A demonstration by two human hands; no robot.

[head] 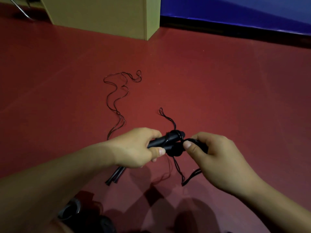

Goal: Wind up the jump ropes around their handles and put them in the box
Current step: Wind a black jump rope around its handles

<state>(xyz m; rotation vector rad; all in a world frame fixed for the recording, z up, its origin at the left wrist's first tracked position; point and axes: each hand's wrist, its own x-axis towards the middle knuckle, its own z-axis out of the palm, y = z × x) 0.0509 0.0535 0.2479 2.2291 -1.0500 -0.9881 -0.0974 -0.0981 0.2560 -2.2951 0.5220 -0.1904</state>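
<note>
My left hand (137,148) grips a pair of black jump rope handles (165,140) held together over the red floor. A thin black rope (180,137) is wrapped round the handles' right end. My right hand (212,158) pinches that rope just right of the handles, and a loose loop (191,177) hangs below it. A short free end (165,116) curls up behind the handles. A second jump rope (116,98) snakes across the floor further back, and its black handles (116,176) lie under my left wrist. No box is in view.
A yellow-green pillar (107,15) stands at the back on the red floor (218,81). A blue wall with a black base (235,26) runs along the back right. Dark shoes (79,211) show at the bottom left. A metal leg (20,7) is at the top left.
</note>
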